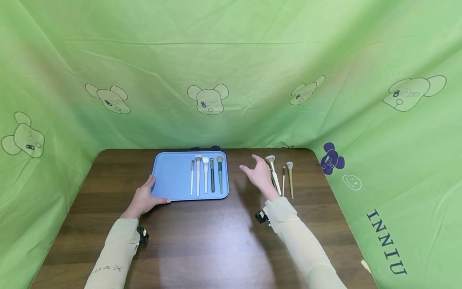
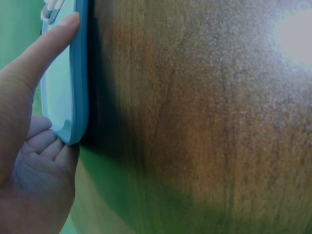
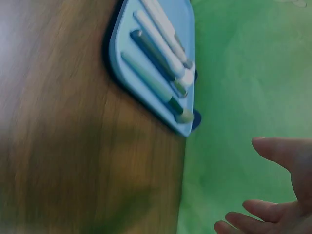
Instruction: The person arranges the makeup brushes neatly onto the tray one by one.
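A light blue tray (image 1: 173, 176) lies on the table with several makeup brushes (image 1: 205, 176) side by side on its right half. My left hand (image 1: 144, 197) grips the tray's near left corner. In the left wrist view its thumb (image 2: 53, 41) lies over the front rim, and the other fingers bend against the side. My right hand (image 1: 259, 174) is spread and holds nothing, between the tray and a second group of brushes. That group has a large white-handled brush (image 1: 273, 172), a thin brush (image 1: 283, 178) and a tan-handled brush (image 1: 290, 180). A darker handle is partly hidden behind the hand.
The brown wooden table (image 1: 202, 233) is bounded at the back and sides by a green cloth (image 1: 252, 60) with bear drawings. A small pale piece (image 1: 365, 265) shows at the table's right edge.
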Motion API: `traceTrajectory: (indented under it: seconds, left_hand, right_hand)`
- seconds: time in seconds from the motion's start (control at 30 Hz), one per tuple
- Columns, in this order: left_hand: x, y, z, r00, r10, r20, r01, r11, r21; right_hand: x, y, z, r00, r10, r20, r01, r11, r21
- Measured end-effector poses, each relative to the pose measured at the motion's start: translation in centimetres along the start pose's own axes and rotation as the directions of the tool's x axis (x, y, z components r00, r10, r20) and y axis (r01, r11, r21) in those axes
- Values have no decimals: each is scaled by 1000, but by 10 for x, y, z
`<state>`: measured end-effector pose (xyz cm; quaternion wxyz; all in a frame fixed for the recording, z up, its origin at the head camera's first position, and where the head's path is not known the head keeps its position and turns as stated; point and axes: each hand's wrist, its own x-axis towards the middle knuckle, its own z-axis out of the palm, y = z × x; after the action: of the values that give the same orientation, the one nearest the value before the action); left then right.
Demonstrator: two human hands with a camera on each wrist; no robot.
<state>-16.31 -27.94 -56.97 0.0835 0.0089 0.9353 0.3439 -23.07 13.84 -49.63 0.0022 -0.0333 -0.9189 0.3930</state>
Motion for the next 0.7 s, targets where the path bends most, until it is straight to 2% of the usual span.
traceTrajectory:
  seconds: [0.2, 0.33, 0.7]
  left_hand:
    - [-1, 2, 0, 1000, 1, -6, -1, 1000, 2]
    - [-1, 2, 0, 1000, 2, -8, -2, 1000, 0]
    - [0, -1, 2, 1000, 10, -9, -10, 1000, -13]
  right_hand:
    - [-2, 17, -19, 999, 36, -3, -37, 999, -26]
    - [-3, 28, -30, 999, 29, -21, -30, 998, -48]
    - [-4, 53, -46, 998, 32, -61, -36, 996, -80]
